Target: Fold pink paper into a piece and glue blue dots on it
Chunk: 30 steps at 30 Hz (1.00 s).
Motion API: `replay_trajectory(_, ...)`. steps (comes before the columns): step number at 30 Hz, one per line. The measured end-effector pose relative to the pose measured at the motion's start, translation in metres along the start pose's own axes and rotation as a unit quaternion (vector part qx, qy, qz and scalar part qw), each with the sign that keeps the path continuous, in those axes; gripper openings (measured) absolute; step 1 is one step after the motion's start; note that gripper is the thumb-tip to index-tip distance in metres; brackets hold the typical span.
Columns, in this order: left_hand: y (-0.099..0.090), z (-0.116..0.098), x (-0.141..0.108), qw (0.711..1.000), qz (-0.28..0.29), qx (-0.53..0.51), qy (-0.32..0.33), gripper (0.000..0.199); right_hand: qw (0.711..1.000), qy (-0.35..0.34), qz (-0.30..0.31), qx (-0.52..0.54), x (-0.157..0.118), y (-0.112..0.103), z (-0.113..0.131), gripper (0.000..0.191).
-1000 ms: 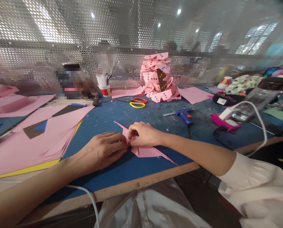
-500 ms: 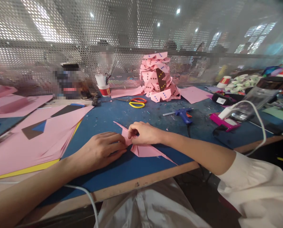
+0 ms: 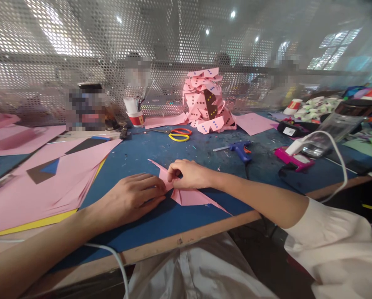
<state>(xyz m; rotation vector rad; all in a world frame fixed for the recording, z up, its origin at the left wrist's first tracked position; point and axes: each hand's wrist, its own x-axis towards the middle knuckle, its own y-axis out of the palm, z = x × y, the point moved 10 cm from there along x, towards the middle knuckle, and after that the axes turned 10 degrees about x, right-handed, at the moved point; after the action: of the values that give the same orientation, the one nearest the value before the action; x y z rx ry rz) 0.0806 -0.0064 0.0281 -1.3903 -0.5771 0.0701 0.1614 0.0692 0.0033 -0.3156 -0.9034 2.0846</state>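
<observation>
A folded piece of pink paper (image 3: 193,197) lies near the front edge of the blue table, with a thin point reaching back left and another reaching front right. My right hand (image 3: 188,173) is curled over its middle, thumb and fingers pinched on the paper. From the left, my left hand (image 3: 139,193) rests low on the table. Its thumb and fingertips come together at the paper's left edge, partly hiding where they touch it. Behind my hands lie scissors (image 3: 179,134) with red and yellow handles and a blue glue gun (image 3: 242,151).
A pile of dotted pink folded papers (image 3: 206,101) stands at the back by a perforated metal screen (image 3: 179,37). Pink sheets (image 3: 57,191) are stacked left. A paper cup (image 3: 136,118) holds tools. Right are a magenta device (image 3: 294,160), a white cable (image 3: 340,158) and a clear bottle (image 3: 338,122).
Both hands keep the same hold on the pink paper. The whole view has shifted very slightly; nothing else has visibly moved.
</observation>
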Motion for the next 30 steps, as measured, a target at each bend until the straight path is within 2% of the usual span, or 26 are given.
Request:
replay_trajectory(13, 0.0032, 0.0043, -0.0002, 1.000, 0.010, -0.006, -0.020, 0.014, 1.000, 0.009, -0.014, -0.016, -0.0021, -0.0001, 0.0036, 0.017)
replay_trajectory(30, 0.0005, -0.0007, 0.0001, 1.000, -0.007, 0.000, -0.002, 0.015, 1.000, 0.011, -0.008, -0.020, -0.0026, -0.0005, 0.0040, 0.018)
